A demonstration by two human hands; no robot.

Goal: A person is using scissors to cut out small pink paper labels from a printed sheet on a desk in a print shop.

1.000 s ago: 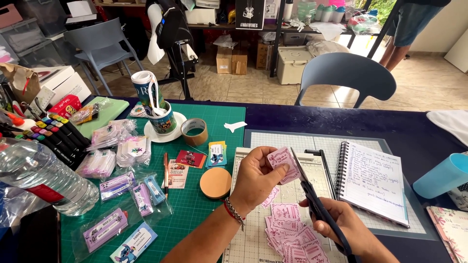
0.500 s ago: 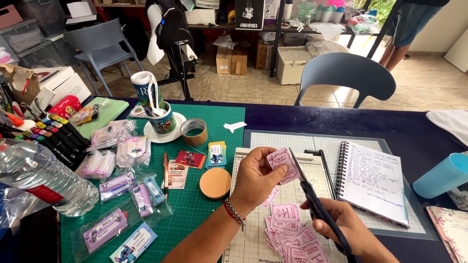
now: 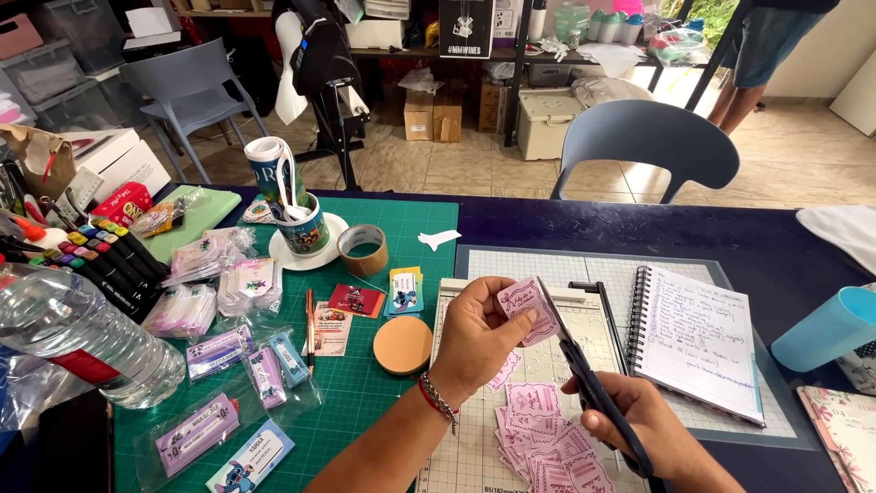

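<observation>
now: scissors biting into a pink label above the paper trimmer

here the right hand [image 3: 652, 429] is sitting nearest the camera, just off the near right corner of the paper trimmer [image 3: 484, 456], its fingers wrapping the handles of dark scissors [image 3: 584, 379] and holding them firmly. the blades are reaching up and away over the trimmer, and their tips are meeting the edge of a pink label [image 3: 527, 309]. the left hand [image 3: 479, 333] is hovering above the trimmer's middle, pinching that label narrowly between thumb and fingertips, with a red and silver bracelet [image 3: 438, 402] lying around the wrist. a heap of pink cut labels [image 3: 547, 438] is lying on the trimmer's grid, right beneath both hands.

just left of the trimmer a round cork coaster [image 3: 402, 344] is resting on the green cutting mat [image 3: 365, 402]. right of the trimmer a spiral notebook [image 3: 698, 338] is lying open, and beyond that a light blue cup [image 3: 826, 329] is tipping on its side. further left of the trimmer, small bagged tags [image 3: 219, 351] are spreading over the mat, with a clear water bottle [image 3: 78, 338] lying beside them. behind the trimmer's far left corner a roll of brown tape [image 3: 362, 249] is standing near a mug [image 3: 301, 228] on a white saucer. past the trimmer's far edge a grey chair [image 3: 643, 146] is facing the table.
</observation>
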